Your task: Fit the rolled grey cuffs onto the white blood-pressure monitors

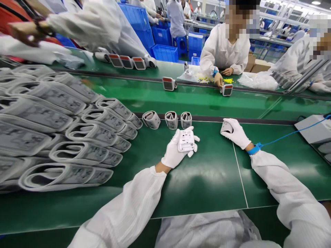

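Note:
My left hand (173,153), in a white glove, is closed around a white wrist blood pressure monitor (186,140) over the green work surface (201,182). The monitor's labelled back faces up. Farther right, my gloved right hand (238,133) grips a rolled grey cuff (226,127) near the far edge of the surface; its fingers partly cover it. Just beyond my left hand stand a rolled cuff (186,120), another rolled cuff (171,120) and a third one (151,120). A blue wrist strap (254,148) with a cord circles my right wrist.
Stacked grey cuffs (85,151) fill the left side. A green conveyor belt (124,94) beyond carries a monitor with cuff (168,84). Across it, a co-worker's hand (218,80) touches another monitor (227,90). A grey box (314,129) stands at right. Another person's arm (77,24) reaches in upper left.

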`<state>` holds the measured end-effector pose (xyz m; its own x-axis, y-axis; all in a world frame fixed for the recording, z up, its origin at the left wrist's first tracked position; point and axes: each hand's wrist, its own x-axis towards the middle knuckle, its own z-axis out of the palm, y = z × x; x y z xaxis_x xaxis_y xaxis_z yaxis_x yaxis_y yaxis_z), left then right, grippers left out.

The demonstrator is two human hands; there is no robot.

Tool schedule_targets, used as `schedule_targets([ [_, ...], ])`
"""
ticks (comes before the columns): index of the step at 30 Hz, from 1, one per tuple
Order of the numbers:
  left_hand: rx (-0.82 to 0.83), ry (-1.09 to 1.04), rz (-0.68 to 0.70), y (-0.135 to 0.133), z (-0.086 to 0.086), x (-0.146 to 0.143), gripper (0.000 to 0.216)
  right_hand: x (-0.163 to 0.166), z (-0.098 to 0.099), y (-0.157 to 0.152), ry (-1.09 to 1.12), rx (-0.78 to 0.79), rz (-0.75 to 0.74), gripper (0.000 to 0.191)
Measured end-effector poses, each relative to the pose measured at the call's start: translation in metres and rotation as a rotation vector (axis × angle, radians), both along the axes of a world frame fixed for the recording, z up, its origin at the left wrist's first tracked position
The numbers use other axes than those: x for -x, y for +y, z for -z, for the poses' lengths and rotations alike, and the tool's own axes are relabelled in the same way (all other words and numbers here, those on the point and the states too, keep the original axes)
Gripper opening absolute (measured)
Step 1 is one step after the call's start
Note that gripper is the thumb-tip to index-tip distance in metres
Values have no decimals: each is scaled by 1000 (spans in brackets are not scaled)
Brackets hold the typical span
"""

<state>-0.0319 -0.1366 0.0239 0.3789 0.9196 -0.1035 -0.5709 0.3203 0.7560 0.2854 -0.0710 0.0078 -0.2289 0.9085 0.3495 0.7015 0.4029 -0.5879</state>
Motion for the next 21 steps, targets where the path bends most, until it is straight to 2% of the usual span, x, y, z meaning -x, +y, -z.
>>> schedule_targets([
  [2,-6,8,-17,-1,0,-1,69,6,-2,-4,76,51,-5,80],
  [5,-5,30,-40,-2,1,-1,64,18,-3,-12,338,173,-16,99],
  [8,-17,59,-44,-3,1,-1,64,33,0,-22,629,292,-75,106],
  [10,-26,67,-27,-5,1,-1,65,43,1,-29,732,362,-119,108],
  [12,-22,64,2,-7,0,-3,70,54,1,-37,762,396,-151,108],
  [15,-3,67,16,-11,0,-9,84,74,-4,-50,716,350,-178,101],
  [21,-52,97,-69,-17,4,-17,95,108,-13,-62,555,220,-241,90],
])
